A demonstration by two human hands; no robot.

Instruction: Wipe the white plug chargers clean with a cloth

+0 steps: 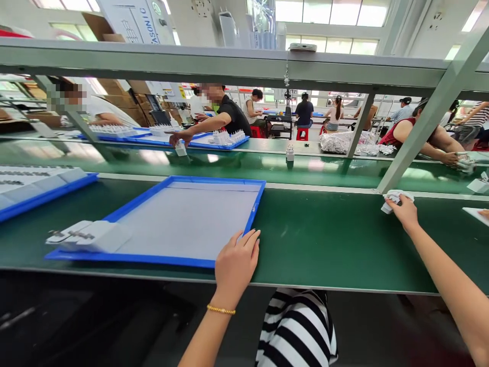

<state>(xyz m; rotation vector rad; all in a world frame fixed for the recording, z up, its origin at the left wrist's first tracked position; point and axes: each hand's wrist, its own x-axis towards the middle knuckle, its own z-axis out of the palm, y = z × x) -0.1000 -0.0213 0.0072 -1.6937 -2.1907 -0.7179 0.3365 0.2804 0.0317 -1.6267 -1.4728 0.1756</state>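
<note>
My left hand rests at the near right corner of a blue-rimmed tray, its fingers stretched out over the rim. A group of white plug adapters lies in the tray's near left corner, and a pale sheet covers the rest of its floor. Far to the right, beside the foot of a slanted post, my right hand is closed on a crumpled white cloth. Its fingers hide part of that white bundle, so I cannot tell whether an adapter is inside it.
Another blue tray full of white adapters stands at the left. Behind a pale rail runs a green belt carrying a single adapter. A slanted post rises near my right hand. Across the belt a co-worker's hand holds an adapter.
</note>
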